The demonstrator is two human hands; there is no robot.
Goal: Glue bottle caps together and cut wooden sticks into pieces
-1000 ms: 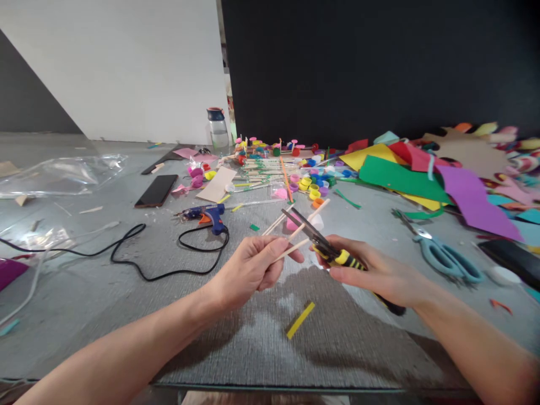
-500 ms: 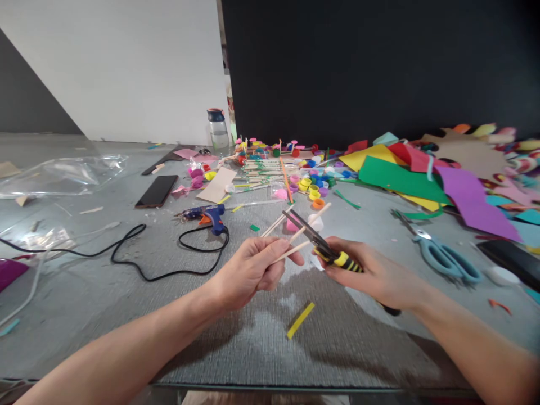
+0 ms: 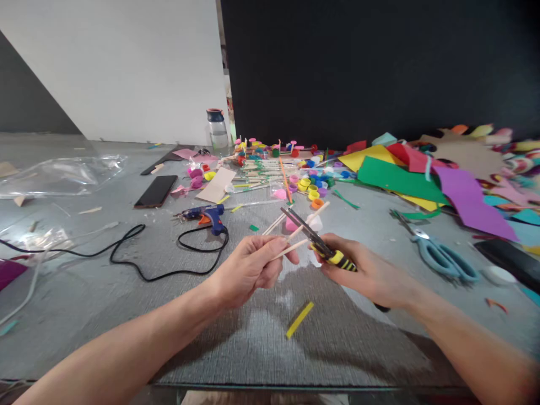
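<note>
Several thin pale wooden sticks (image 3: 291, 249) are pinched between the thumb and fingers of my left hand (image 3: 257, 261), spreading out in different directions. My right hand (image 3: 354, 270) is closed around long-nose pliers (image 3: 341, 259) with black-and-yellow handles. Their dark jaws point up and left and cross one stick (image 3: 314, 217) just beyond my left fingertips. Whether the jaws bite the stick or only overlap it, I cannot make out. Behind the jaws are a pink cap (image 3: 291, 224) and a white cap (image 3: 315, 223), both partly hidden.
A blue glue gun (image 3: 211, 215) with a looping black cord (image 3: 158, 278) lies left, near a phone (image 3: 156, 191). Blue-handled scissors (image 3: 447, 256) lie right, below coloured sheets (image 3: 400, 179). Bottle caps (image 3: 312, 188) and a water bottle (image 3: 218, 132) stand behind. A yellow strip (image 3: 300, 319) lies in front.
My right hand has drawn in slightly, and less of the pliers' lower handle sticks out beneath it. My left hand stays nearly still with the sticks.
</note>
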